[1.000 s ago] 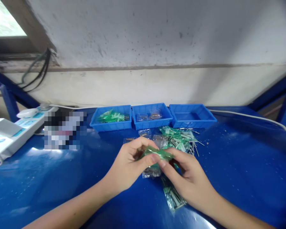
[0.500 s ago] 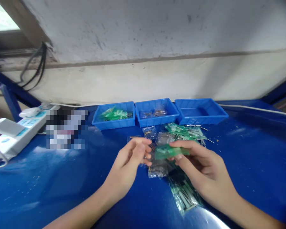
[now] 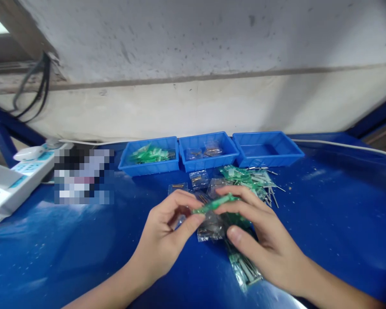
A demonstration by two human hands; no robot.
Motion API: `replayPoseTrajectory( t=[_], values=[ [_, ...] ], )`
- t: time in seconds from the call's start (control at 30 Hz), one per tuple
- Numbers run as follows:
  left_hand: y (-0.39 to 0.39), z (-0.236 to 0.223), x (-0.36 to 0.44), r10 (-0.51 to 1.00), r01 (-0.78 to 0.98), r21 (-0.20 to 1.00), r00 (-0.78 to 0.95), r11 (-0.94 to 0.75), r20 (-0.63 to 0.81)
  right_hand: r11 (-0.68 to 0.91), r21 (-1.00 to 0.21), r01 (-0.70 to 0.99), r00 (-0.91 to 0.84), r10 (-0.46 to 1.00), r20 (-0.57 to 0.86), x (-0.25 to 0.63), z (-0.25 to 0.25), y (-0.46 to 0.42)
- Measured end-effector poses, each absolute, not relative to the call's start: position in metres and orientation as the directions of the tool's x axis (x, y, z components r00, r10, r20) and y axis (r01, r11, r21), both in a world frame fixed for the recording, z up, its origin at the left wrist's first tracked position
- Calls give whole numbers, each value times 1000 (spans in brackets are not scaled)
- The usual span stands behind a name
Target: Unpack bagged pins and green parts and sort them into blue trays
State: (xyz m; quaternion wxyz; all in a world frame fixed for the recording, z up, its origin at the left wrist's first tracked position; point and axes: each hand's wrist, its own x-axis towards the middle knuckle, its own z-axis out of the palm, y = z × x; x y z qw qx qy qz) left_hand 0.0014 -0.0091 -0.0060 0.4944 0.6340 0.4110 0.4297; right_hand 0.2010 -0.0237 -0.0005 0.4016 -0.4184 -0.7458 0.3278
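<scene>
A small green plastic bag is in the air over the middle of the table. My left hand pinches its left end between thumb and fingers. On its right side the fingertips of my right hand touch the bag, with the thumb spread away below. Beneath my hands lie clear plastic bags of small metal pieces, partly hidden. A pile of green bags and thin metal rods sits just beyond my right hand. Another bag of metal rods lies under that hand.
Along the wall stand a left blue bin with green bags, a middle blue bin with clear bags, and a right blue bin. A white power strip and a blurred-out object are at the left.
The left hand has moved in and closed on the green bag's left end. My right thumb has come off the bag, which is now turned more edge-on.
</scene>
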Motion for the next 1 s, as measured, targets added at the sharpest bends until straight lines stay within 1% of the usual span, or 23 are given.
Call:
replayPoseTrajectory(
  t=[0.03,0.07,0.1,0.13,0.17,0.2,0.23,0.27,0.33,0.4,0.47,0.53,0.57,0.6,0.63,0.67,0.73,0.77,0.8,0.87,0.93,1.0],
  values=[
    [-10,-6,1,910,170,926,309,-338,276,396,-851,344,-306,905,296,200,0,-22],
    [-12,-7,1,852,240,839,338,-489,400,361,-873,329,-270,921,279,198,0,-20],
    [-13,-7,2,785,299,736,374,-607,495,330,-887,322,-227,937,266,197,1,-19],
    [-15,-8,2,727,348,642,406,-683,554,306,-895,324,-185,949,257,197,1,-19],
    [-16,-9,3,692,388,573,430,-722,580,288,-898,333,-155,956,249,196,1,-19],
    [-17,-9,4,680,420,535,446,-733,582,273,-899,342,-144,961,237,196,2,-20],
    [-18,-9,6,689,443,527,451,-725,568,260,-901,346,-153,964,220,195,2,-21],
    [-18,-9,7,714,455,550,450,-700,537,256,-904,344,-175,963,206,195,2,-22],
    [-17,-8,7,797,439,674,435,-595,419,290,-899,327,-221,949,226,195,1,-24],
    [-14,-6,7,881,366,837,398,-407,255,381,-860,340,-259,917,304,195,-2,-25],
    [-12,-5,6,929,251,946,355,-206,108,489,-782,387,-311,867,389,195,-6,-25],
    [-10,-4,5,943,176,980,332,-89,26,551,-720,423,-351,832,430,194,-10,-24],
    [-9,-4,5,946,187,979,322,-83,19,560,-709,429,-361,825,434,194,-11,-24],
    [-8,-4,5,949,228,966,311,-121,46,554,-711,432,-360,829,427,194,-12,-23],
    [-8,-4,5,949,286,937,295,-202,114,538,-724,432,-351,840,415,195,-12,-23],
    [-7,-5,5,934,348,883,281,-314,221,515,-740,432,-339,853,396,195,-11,-23],
    [-7,-6,5,836,441,711,278,-548,473,462,-778,426,-304,883,358,196,-7,-23],
    [-7,-7,4,766,464,615,296,-637,570,434,-802,410,-285,896,340,197,-5,-23],
    [-7,-7,4,702,479,531,319,-699,636,404,-831,383,-264,910,321,197,-3,-22],
    [-9,-9,3,618,497,417,361,-761,699,323,-894,312,-223,939,262,196,1,-21],
    [-10,-10,3,574,507,353,388,-786,721,195,-950,245,-213,966,144,193,3,-20],
    [-12,-11,3,549,506,315,421,-803,723,57,-980,191,-229,973,12,190,2,-19]
  ],
)
